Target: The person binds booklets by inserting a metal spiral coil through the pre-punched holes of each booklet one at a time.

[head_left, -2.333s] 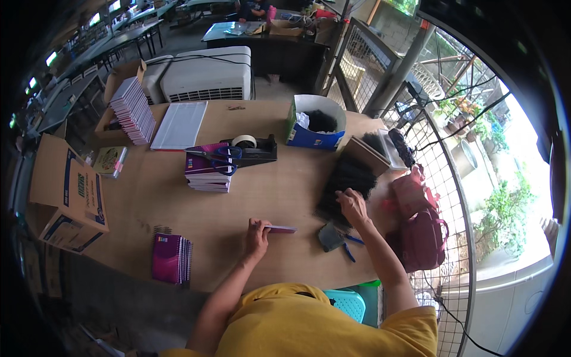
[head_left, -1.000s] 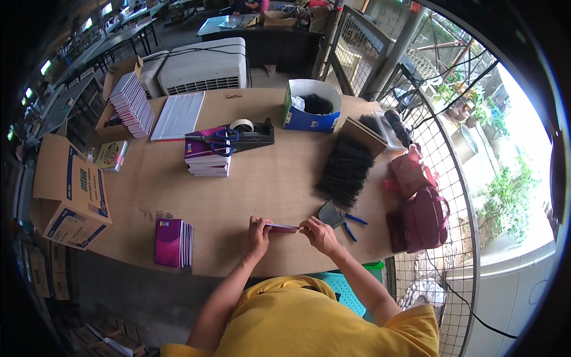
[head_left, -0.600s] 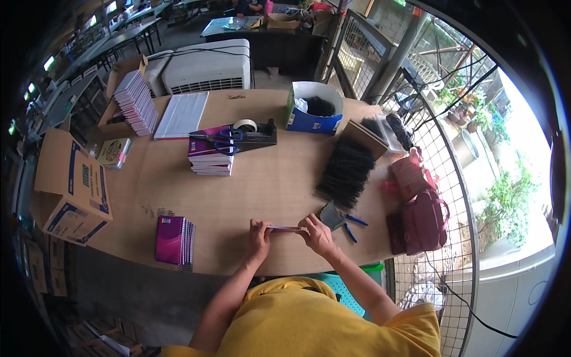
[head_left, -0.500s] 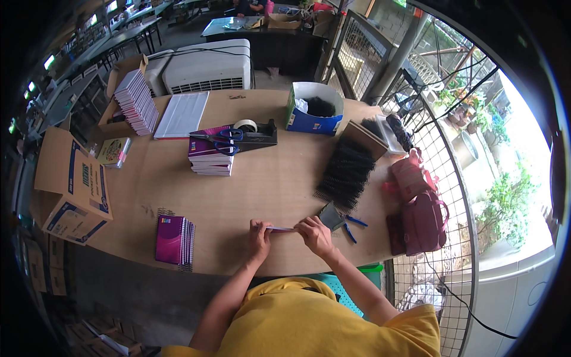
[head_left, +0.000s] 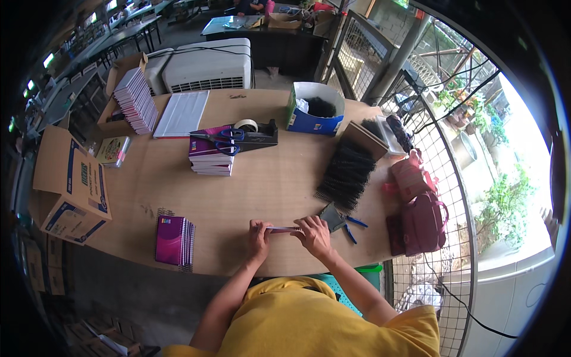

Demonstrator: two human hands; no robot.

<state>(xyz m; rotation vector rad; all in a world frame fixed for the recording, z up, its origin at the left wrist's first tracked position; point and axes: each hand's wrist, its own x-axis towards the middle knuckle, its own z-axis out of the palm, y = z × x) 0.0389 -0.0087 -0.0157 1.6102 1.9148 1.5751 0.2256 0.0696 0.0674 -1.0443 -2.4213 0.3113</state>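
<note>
A thin notebook (head_left: pixel 281 229) is held edge-on above the near side of the table, so its cover is hardly visible. Its left end is pinched in my left hand (head_left: pixel 259 237). My right hand (head_left: pixel 314 234) grips the right end, fingers bent over the edge. Just right of that hand lie a dark flat piece (head_left: pixel 333 218) and blue-handled pliers (head_left: pixel 352 228). A stack of purple spiral notebooks (head_left: pixel 172 239) sits to the left of my hands. Farther back, blue-handled scissors (head_left: pixel 226 143) rest on a pile of purple notebooks (head_left: pixel 209 162).
Black binding coils (head_left: pixel 345 174) lie right of centre, before a blue box (head_left: pixel 315 122). A tape dispenser (head_left: pixel 260 134) stands mid-table. Cartons (head_left: pixel 77 193) and stacked notebooks (head_left: pixel 135 100) line the left. Maroon bags (head_left: pixel 423 223) sit by the wire mesh at right.
My right hand has shifted slightly left and its fingers have spread a little along the notebook's edge. The left hand stays nearly in place.
</note>
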